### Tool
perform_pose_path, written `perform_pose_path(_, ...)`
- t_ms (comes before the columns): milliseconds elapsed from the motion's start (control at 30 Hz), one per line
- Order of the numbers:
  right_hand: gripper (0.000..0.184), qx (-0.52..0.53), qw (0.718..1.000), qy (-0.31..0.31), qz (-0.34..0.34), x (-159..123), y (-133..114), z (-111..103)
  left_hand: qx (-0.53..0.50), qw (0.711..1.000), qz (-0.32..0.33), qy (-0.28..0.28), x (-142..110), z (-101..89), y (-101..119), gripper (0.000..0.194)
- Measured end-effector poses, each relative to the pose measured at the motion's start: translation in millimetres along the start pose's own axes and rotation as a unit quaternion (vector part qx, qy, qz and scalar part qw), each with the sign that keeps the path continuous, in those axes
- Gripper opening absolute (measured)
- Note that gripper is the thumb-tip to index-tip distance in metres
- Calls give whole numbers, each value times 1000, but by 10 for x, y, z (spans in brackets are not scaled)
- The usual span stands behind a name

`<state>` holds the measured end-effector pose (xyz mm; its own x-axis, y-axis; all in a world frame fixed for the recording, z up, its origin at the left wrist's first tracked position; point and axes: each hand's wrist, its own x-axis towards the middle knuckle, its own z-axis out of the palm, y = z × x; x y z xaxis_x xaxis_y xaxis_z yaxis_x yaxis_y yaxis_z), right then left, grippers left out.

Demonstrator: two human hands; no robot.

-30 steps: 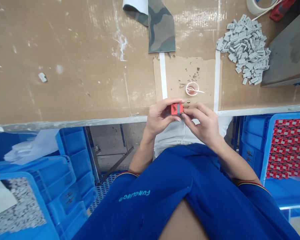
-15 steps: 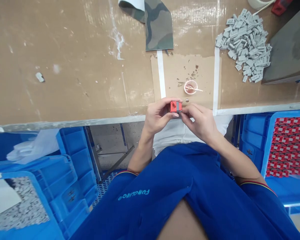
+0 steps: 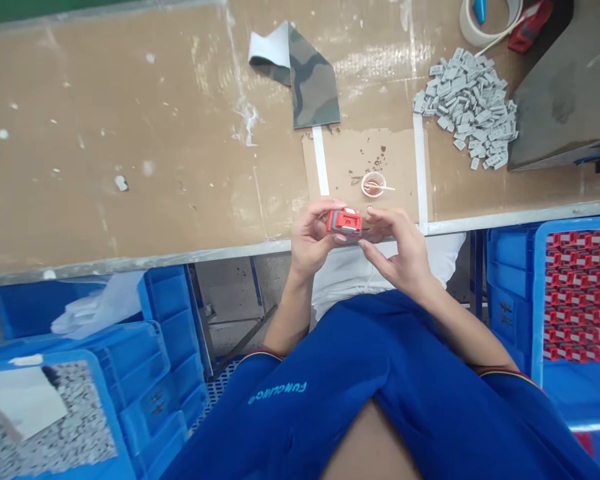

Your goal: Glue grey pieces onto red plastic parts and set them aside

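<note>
A small red plastic block [image 3: 345, 221] with a grey insert is held between both hands just over the table's front edge. My left hand [image 3: 313, 241] pinches its left side with curled fingers. My right hand [image 3: 397, 250] grips its right side from below and beside it. Just beyond the hands a small white cup [image 3: 373, 185] with a thin stick stands on a taped cardboard patch [image 3: 340, 160].
A heap of grey plastic pieces [image 3: 467, 117] lies at the back right beside a dark box [image 3: 555, 100]. A camouflage strip [image 3: 310, 83] and a tape roll [image 3: 487, 20] lie further back. Blue crates flank my lap: red parts [image 3: 580, 293] right, grey parts [image 3: 55, 427] left.
The red block has been turned in my hands so another face points up. The view has shifted, showing more of the table's far side.
</note>
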<state>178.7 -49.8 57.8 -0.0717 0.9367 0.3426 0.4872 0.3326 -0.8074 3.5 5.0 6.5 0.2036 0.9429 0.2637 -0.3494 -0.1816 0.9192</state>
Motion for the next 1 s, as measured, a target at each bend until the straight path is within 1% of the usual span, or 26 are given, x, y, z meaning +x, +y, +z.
perform_pose_path(67, 42, 34, 999, 7, 12, -46, 12, 11, -42, 999, -21, 27, -50, 105, 10, 43)
perform_pose_path(133, 42, 31, 999, 20, 7, -62, 12, 9, -67, 995, -69, 40, -122, 231, 41, 44)
perform_pose_path(200, 43, 7, 999, 40, -12, -54, -3, -15, -71, 990, -110, 42, -190, 336, 79, 45)
perform_pose_path(267, 45, -6, 998, 45, -36, -36, -25, -57, -60, 990, -123, 32, -231, 389, 120, 43)
perform_pose_path(333, 48, 9, 998, 32, -51, -21, -41, -110, -28, 994, -104, 19, -237, 393, 173, 40)
perform_pose_path(467, 46, 35, 999, 6, -41, -14, -54, -211, 72, 997, -21, 3, -187, 362, 351, 32)
perform_pose_path(600, 42, 40, 999, -2, -22, -11, -76, -254, 190, 979, 68, -1, -148, 371, 532, 31)
perform_pose_path(667, 42, 51, 999, -1, -11, -8, -92, -248, 233, 968, 91, 1, -143, 382, 575, 31)
perform_pose_path(767, 42, 75, 997, 6, -4, -5, -106, -224, 240, 966, 91, 14, -148, 398, 582, 29)
perform_pose_path(867, 40, 96, 995, 8, -1, -2, -108, -205, 195, 978, 65, 21, -155, 414, 568, 26)
perform_pose_path(1000, 38, 102, 995, -7, 13, 0, -114, -195, 143, 989, 34, 28, -156, 438, 580, 22)
